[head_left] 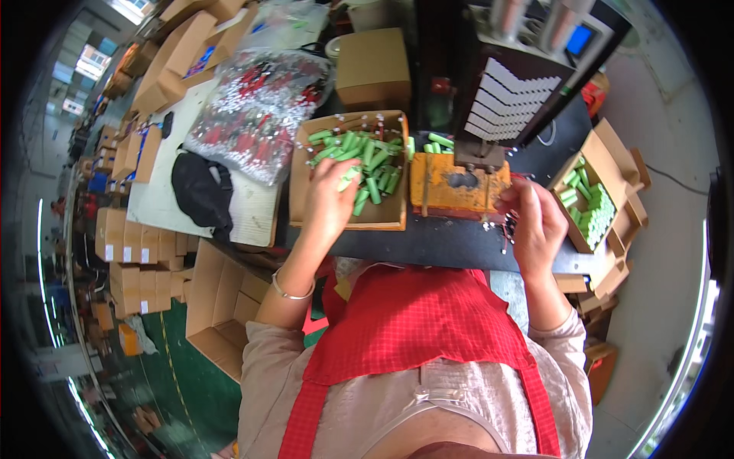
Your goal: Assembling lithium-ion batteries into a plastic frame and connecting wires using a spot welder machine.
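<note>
So the biggest thing at my dark bench point(443, 245) is the tall machine point(512, 99), then the open cardboard tray point(394, 215) on the left, then the scuffed orange block point(436, 187) below the machine. My right hand point(537, 222) is bunched up at the block's right end, can't tell if it's gripping anything. My left hand point(329, 195), over the tray, has its fingers closed on a pale green cylinder point(349, 177), with loads more lying below.

The left hand point(334, 195) has its fingers among small green cylinders point(375, 190) in a shallow brown cardboard tray point(391, 219) on the black worktop point(382, 245); the right hand point(537, 223) is at the right end of a worn orange rectangular block point(436, 187), fingers bent; an open brown cardboard box point(608, 138) stands farther right.
</note>
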